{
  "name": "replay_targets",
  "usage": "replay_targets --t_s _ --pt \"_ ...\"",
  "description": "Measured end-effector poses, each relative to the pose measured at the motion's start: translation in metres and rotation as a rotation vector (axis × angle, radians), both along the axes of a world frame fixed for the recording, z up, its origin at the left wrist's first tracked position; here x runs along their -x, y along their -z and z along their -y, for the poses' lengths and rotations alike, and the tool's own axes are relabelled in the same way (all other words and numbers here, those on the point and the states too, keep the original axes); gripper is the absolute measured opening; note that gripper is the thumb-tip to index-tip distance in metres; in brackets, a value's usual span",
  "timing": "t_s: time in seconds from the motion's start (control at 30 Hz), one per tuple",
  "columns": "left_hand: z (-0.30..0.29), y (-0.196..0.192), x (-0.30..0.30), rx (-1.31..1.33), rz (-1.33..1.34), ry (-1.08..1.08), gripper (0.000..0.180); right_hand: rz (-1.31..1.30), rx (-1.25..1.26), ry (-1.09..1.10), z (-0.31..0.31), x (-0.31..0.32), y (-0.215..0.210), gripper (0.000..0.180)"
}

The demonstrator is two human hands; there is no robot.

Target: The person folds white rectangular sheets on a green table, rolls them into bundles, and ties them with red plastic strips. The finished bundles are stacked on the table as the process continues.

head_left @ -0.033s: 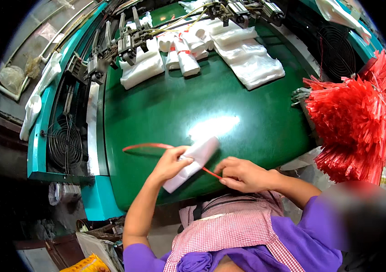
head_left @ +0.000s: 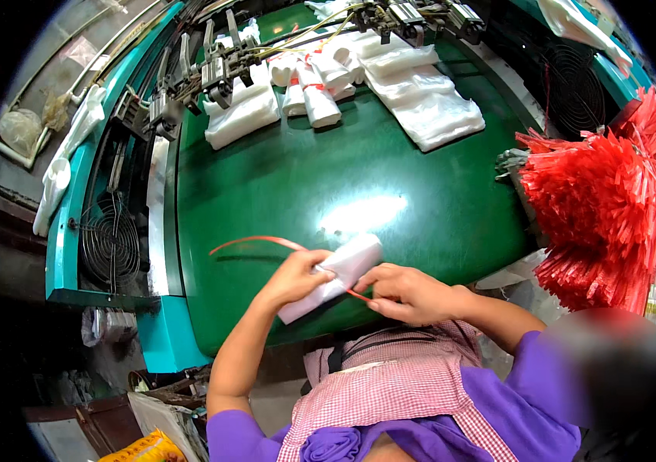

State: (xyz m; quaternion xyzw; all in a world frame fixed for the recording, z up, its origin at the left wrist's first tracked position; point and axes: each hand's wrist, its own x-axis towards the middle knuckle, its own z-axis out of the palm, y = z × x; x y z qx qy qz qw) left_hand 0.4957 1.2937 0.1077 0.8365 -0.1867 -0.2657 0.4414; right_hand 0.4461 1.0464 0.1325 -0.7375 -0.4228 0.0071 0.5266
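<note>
A white rolled bundle of thin plastic (head_left: 357, 256) lies aslant over the near part of the green belt. Wrapped about its middle, my left hand (head_left: 301, 276) is closed, thumb on top. A narrow red plastic strip (head_left: 255, 239) curves out to the left from beneath that hand. Its other end shows on the bundle's right side, where my right hand (head_left: 401, 292) pinches it, fingers close against the bundle. How the strip passes under the bundle is hidden.
Several white rolls tied with red strips (head_left: 318, 104) sit at the belt's far end, between flat white plastic stacks (head_left: 428, 104). Metal clamps (head_left: 216, 77) hang above them. A thick bunch of red strips (head_left: 594, 200) hangs at right. A round fan guard (head_left: 111, 245) is at left.
My right hand has moved left, closer to the bundle, with the strip's end. The bundle has shifted slightly right, and the strip's left part arches higher.
</note>
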Motion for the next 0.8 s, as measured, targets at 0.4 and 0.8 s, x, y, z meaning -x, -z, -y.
replay_targets --t_s 0.4,0.8 --pt "0.016 0.031 0.02 0.415 0.013 -0.362 0.016 0.104 0.373 0.205 -0.023 -0.014 0.032 0.016" --pt "0.024 0.027 0.043 0.171 0.808 -0.053 0.016 -0.875 -0.03 0.114 -0.034 -0.046 0.035 0.02"
